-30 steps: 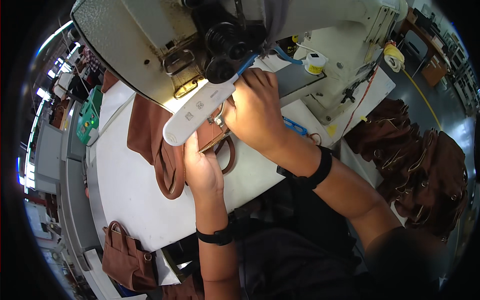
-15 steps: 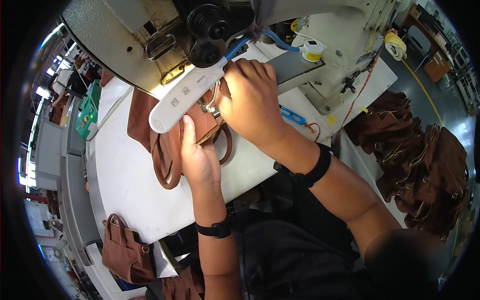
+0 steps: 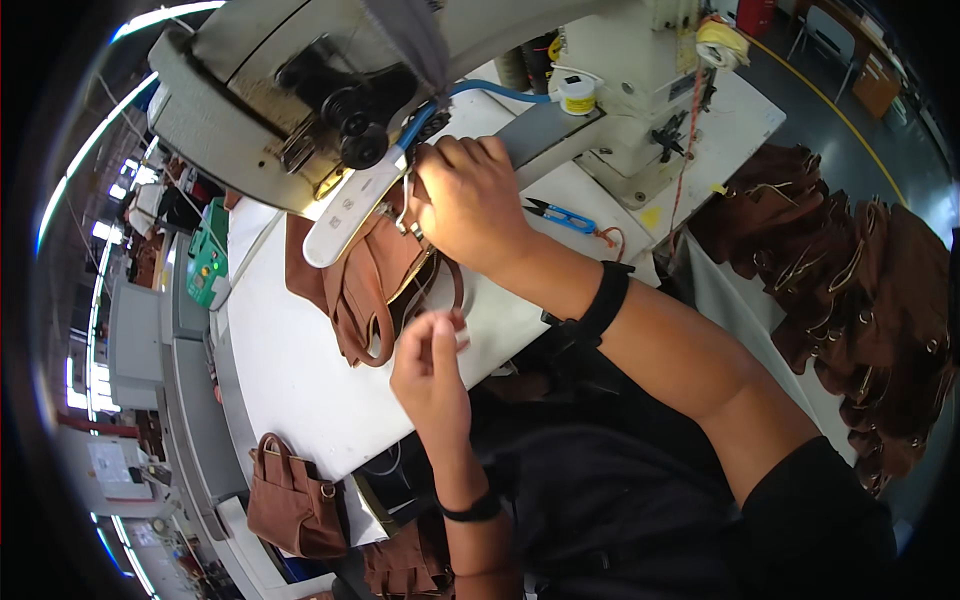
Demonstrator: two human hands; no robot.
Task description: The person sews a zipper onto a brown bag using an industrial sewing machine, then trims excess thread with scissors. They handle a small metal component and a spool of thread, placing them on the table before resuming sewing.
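Note:
A brown leather bag [image 3: 308,262] with looped handles and a zip lies under the head of the sewing machine [image 3: 215,120]. Across its top runs a white paddle-shaped lamp [image 3: 340,218]. My right hand [image 3: 470,205] is closed beside the needle area, next to a small metal part, its curled fingertips hidden. My left hand [image 3: 432,368] is off the bag, just in front of it, thumb and fingers drawn together. A thin pale line shows between that hand and the bag; what the fingers hold is too small to make out.
Blue thread snips [image 3: 562,217] lie on the white table [image 3: 300,420], right of the bag. A small white-and-yellow pot [image 3: 577,95] stands on the machine. Brown bags [image 3: 850,310] are heaped at the right. Another brown bag [image 3: 295,505] sits at lower left.
My left hand has come off the bag and drawn back toward me, its fingers curling. My right hand stays closed by the needle area. The whole view has shifted slightly.

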